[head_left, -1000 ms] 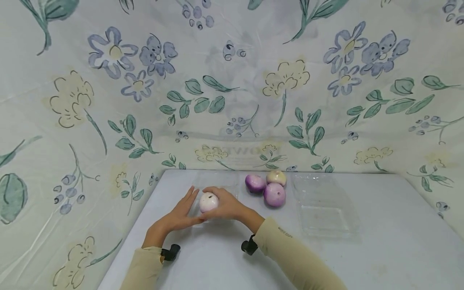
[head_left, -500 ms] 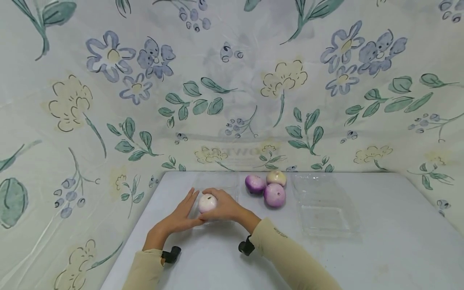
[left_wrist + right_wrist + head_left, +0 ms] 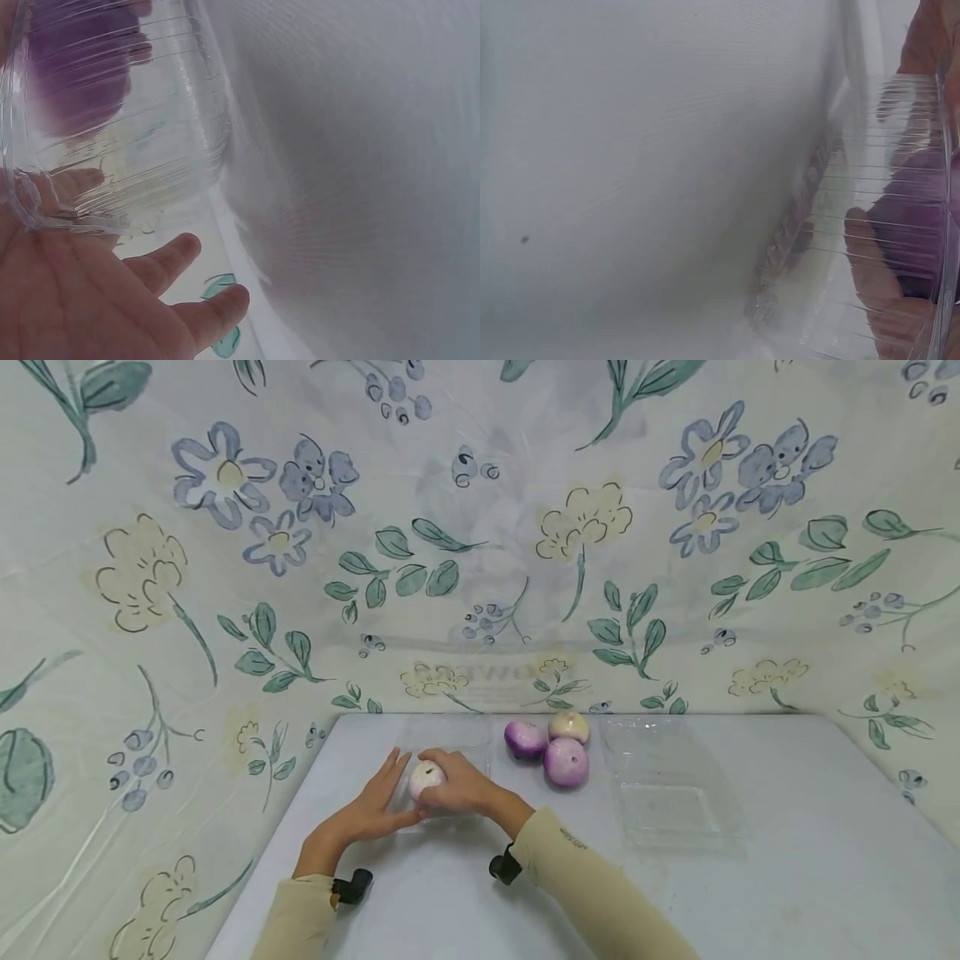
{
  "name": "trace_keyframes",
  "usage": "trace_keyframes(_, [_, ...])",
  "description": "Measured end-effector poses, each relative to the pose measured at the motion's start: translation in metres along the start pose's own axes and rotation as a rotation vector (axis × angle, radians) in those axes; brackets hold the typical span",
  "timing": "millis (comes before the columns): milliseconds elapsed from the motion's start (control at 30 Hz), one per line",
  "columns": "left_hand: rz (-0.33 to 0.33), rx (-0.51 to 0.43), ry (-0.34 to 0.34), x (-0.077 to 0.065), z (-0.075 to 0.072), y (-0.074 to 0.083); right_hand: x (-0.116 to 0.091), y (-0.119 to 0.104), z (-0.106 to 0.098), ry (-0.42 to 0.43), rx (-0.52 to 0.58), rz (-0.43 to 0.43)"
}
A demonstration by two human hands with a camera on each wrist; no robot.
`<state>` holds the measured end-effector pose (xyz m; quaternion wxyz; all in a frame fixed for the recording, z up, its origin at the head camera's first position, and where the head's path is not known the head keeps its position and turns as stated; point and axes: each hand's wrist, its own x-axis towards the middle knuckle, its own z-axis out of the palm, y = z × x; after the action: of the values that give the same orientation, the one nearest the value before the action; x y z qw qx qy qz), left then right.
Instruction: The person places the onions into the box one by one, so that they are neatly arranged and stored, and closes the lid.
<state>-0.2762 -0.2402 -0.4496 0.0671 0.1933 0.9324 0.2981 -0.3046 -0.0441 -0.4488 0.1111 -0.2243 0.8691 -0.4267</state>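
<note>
A pale purple-white onion (image 3: 423,783) is in my right hand (image 3: 467,787), whose fingers and thumb curl round its right side. It sits low inside a clear ribbed plastic clamshell container (image 3: 169,142), with the lid (image 3: 450,728) lying back toward the wall. Through the ribs in the right wrist view, the onion (image 3: 915,225) shows purple. My left hand (image 3: 371,808) lies along the container's left and near sides, fingers extended, thumb reaching toward the near edge. In the left wrist view the palm (image 3: 82,300) is right at the rim.
Three more onions stand grouped right of the container: a dark purple one (image 3: 525,740), a yellowish one (image 3: 570,727) and a light purple one (image 3: 566,763). Farther right lies another clear clamshell container (image 3: 667,785), opened flat. A flower-patterned sheet (image 3: 480,593) hangs behind the white table (image 3: 810,860).
My right hand and the onion have shifted slightly left, and the right thumb now lies farther over the onion's front. My left hand has stayed almost still.
</note>
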Motion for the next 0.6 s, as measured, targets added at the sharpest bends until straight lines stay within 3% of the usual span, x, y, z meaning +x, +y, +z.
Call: trace_keyframes(600, [0.002,-0.01,-0.024,-0.0018,0.0008,-0.0004,0.0007,-0.0006,0.0079,-0.023,0.016,-0.006])
